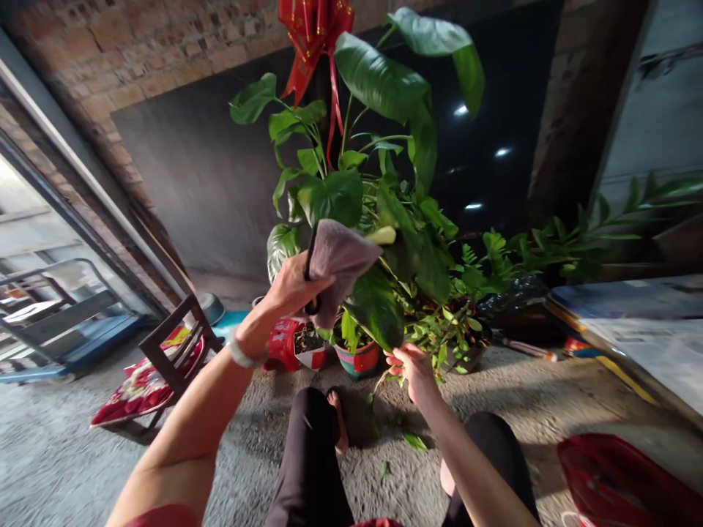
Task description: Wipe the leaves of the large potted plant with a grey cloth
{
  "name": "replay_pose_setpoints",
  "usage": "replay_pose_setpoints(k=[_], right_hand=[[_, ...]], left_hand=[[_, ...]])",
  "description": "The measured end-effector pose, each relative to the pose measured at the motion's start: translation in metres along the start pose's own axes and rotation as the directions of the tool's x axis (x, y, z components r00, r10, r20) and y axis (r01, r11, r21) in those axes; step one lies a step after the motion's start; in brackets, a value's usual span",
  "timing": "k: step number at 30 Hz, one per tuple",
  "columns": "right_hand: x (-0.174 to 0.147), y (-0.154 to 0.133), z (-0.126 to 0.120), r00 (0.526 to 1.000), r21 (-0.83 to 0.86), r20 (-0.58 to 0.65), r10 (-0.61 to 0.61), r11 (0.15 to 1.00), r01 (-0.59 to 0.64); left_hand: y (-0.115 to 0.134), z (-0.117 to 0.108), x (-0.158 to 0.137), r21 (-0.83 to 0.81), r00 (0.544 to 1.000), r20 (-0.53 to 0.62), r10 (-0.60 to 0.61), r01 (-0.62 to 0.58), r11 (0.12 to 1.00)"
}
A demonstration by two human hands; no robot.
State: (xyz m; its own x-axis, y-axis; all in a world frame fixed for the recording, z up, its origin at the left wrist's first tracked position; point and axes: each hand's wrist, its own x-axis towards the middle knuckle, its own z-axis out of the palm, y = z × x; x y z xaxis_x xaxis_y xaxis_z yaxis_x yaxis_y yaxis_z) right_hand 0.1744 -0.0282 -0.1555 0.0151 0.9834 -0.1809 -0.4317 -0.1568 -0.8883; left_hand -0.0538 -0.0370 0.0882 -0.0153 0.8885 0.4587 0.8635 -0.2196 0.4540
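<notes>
My left hand [291,287] is wrapped round a mauve cloth [343,260], held up in front of a large potted plant. A thin black edge shows beside its fingers; what it belongs to is unclear. Just past the cloth a pale yellow-green stub [383,235] shows among the foliage. Lower down, my right hand [416,372] has its fingers closed at the tip of a big, dark green leaf [380,306] that hangs downward. The plant stands in a red and green pot [358,360], and a red ribbon bow [315,36] is tied at its top.
Smaller leafy plants [447,333] crowd the right side. At left are a wooden chair [170,359] with a red cushion and a blue platform cart [66,337]. A covered table [642,322] stands at right. Fallen leaves [414,440] lie on the floor between my legs.
</notes>
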Motion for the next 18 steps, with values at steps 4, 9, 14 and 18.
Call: replay_pose_setpoints(k=[4,9,14,18], right_hand=[[0.000,0.004,0.002,1.000,-0.013,0.000,0.028,1.000,-0.028],[0.004,0.011,0.000,1.000,0.019,-0.004,0.017,1.000,-0.017],[0.006,0.011,-0.003,1.000,0.041,-0.023,-0.003,0.999,0.004],[0.003,0.007,-0.003,1.000,0.014,-0.005,0.014,1.000,-0.014]], left_hand=[[-0.016,0.050,0.020,-0.027,0.996,-0.022,-0.083,0.082,0.996],[-0.033,0.084,-0.033,-0.046,0.863,0.501,-0.062,0.098,0.994],[-0.028,0.039,-0.048,-0.198,0.727,0.657,0.201,-0.091,0.976],[-0.028,0.008,-0.004,-0.024,0.998,0.066,-0.015,0.017,1.000]])
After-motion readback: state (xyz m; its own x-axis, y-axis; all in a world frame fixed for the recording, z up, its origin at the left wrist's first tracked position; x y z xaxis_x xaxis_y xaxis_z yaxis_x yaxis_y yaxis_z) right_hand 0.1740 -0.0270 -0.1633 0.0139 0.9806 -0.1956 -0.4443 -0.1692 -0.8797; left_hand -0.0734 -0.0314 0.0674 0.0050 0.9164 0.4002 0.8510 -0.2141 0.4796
